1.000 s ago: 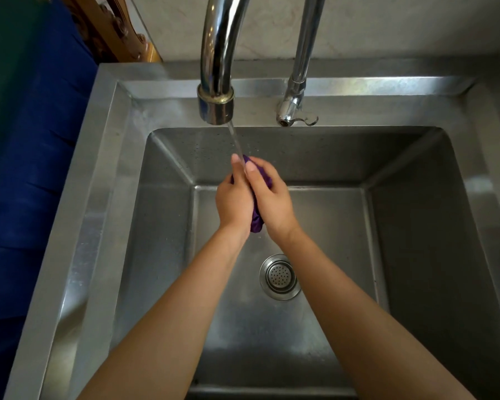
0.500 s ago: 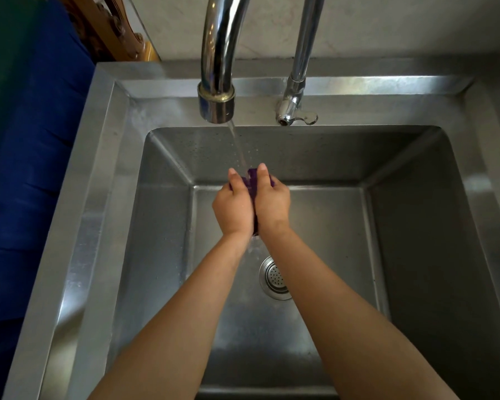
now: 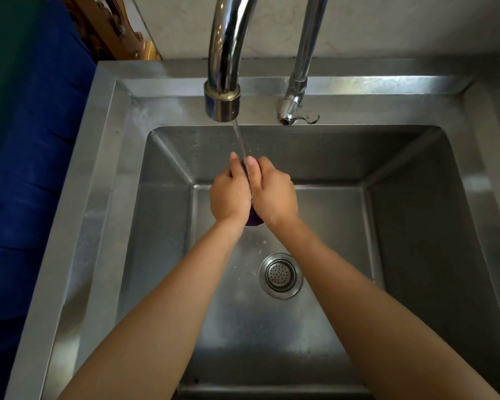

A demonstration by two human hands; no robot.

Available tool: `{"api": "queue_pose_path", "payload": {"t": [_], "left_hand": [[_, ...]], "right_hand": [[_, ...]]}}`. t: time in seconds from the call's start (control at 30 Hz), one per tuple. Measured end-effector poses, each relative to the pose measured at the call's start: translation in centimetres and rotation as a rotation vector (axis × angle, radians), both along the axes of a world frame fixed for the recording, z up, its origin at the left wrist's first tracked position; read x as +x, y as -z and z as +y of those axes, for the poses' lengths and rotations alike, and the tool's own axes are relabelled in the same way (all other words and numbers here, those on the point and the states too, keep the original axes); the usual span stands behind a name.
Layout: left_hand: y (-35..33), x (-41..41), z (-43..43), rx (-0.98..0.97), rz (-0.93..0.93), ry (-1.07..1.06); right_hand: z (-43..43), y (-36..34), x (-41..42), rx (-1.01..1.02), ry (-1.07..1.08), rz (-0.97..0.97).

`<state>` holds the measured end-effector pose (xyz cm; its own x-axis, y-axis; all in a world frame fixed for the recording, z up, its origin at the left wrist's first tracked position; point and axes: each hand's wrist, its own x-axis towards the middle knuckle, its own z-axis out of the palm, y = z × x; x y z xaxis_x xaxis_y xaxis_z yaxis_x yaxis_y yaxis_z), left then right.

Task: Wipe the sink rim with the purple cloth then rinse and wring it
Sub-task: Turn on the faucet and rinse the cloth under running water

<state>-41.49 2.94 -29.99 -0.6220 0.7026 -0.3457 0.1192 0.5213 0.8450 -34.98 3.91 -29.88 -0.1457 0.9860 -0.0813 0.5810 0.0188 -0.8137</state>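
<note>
My left hand point(image 3: 229, 194) and my right hand point(image 3: 274, 192) are pressed together over the steel sink basin, both shut on the purple cloth point(image 3: 254, 220). The cloth is squeezed between the palms; only a small dark bunch pokes out below the wrists and a sliver shows between the thumbs. A thin stream of water point(image 3: 239, 139) falls from the big chrome tap point(image 3: 222, 102) onto the top of the hands. The sink rim point(image 3: 98, 180) runs around the basin, wet and shiny on the left.
A second, thinner tap point(image 3: 289, 109) hangs over the back rim. The round drain strainer point(image 3: 281, 275) lies in the basin floor below my hands. Blue fabric point(image 3: 29, 168) borders the sink on the left, carved wood point(image 3: 110, 30) at the back left.
Both hands kept rubbing the cloth under the stream: they shifted slightly, the right hand now wraps higher over the cloth, and less purple shows at the top.
</note>
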Motion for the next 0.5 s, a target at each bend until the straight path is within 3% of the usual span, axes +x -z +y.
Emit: {"api": "queue_pose_path", "payload": {"t": [0.17,0.33,0.5], "left_hand": [[0.9,0.1,0.1,0.088,-0.09,-0.062],[0.8,0.3,-0.3,0.143,-0.032,-0.041],[0.3,0.3,-0.1,0.034,0.108,0.158]], "right_hand": [[0.4,-0.4,-0.1,-0.085,0.063,0.044],[0.8,-0.3,0.1,-0.213,0.097,0.091],[0.9,0.2,0.9,-0.446,0.173,0.265]]}}
